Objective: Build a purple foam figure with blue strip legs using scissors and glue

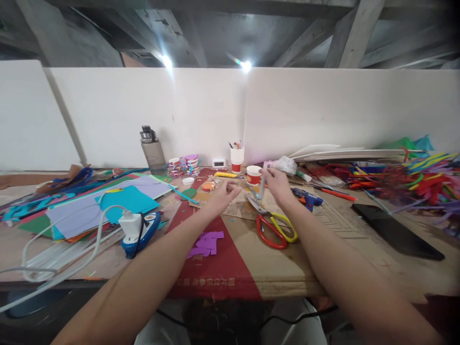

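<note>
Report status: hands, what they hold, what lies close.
Right hand grips a thin stick, upright. Left hand open, empty, beside it. Scissors lie just below; paper cup behind.

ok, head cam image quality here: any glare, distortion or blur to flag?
Head view: two ceiling lights flare with streaks above the white wall; wide-angle bend stretches both forearms and darkens the corners; right hand with its thin stick and left hand look slightly soft; scissors are evenly lit, with no hard shadows.
</note>
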Tool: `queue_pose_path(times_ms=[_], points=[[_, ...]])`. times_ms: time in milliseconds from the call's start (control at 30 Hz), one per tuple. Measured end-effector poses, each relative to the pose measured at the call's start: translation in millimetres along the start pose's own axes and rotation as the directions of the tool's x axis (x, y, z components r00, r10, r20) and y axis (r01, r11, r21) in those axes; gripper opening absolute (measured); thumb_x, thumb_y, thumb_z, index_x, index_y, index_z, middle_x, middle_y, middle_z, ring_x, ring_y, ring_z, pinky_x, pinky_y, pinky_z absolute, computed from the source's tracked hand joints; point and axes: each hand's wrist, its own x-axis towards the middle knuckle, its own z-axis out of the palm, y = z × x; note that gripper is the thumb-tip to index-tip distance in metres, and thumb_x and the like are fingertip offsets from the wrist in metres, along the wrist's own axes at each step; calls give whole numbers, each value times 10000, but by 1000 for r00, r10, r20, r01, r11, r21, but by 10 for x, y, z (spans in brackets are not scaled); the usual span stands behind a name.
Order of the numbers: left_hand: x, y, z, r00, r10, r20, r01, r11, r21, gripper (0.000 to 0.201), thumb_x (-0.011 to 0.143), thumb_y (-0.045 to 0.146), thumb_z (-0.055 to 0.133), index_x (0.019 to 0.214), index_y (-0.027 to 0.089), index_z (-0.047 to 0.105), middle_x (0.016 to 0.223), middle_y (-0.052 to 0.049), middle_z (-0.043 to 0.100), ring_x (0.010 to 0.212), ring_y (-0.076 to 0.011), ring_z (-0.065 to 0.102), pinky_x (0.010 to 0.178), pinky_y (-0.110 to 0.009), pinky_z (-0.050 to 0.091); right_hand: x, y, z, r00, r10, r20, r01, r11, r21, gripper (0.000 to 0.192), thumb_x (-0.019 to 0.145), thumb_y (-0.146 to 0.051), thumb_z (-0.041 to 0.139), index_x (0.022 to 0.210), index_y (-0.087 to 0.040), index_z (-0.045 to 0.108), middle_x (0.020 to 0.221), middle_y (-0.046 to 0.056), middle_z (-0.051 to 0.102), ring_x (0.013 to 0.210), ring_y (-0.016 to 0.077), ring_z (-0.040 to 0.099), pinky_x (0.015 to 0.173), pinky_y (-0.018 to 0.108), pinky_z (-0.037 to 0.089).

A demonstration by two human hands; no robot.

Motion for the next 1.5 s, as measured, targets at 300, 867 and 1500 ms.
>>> queue_pose_path(times_ms=[300,867,1500], points=[[219,-218,-489,900,4,-436,23,998,56,66,768,194,593,812,161,629,772,-31,664,731,-154,610,722,-282,452,83,240,-72,972,215,91,-65,624,-779,196,840,-222,571,890,-144,744,1026,189,719,1042,337,641,899,446,407],[246,-754,-802,867,-152,-475,312,908,280,107,733,147,598,795,166,684,940,-110,722,978,-250,637,934,-378,432,-138,-34,-8,968,-84,238,221,738,-638,266,874,-345,570,994,-189,748,1021,105,731,963,250,649,783,330,420],[239,-734,-597,982,-130,-134,185,784,592,82,718,261,717,754,189,703,890,-106,708,1011,-278,613,941,-382,428,-246,-75,144,906,-109,410,326,797,-509,206,871,-282,603,980,-175,741,899,74,746,807,185,661,722,272,441]])
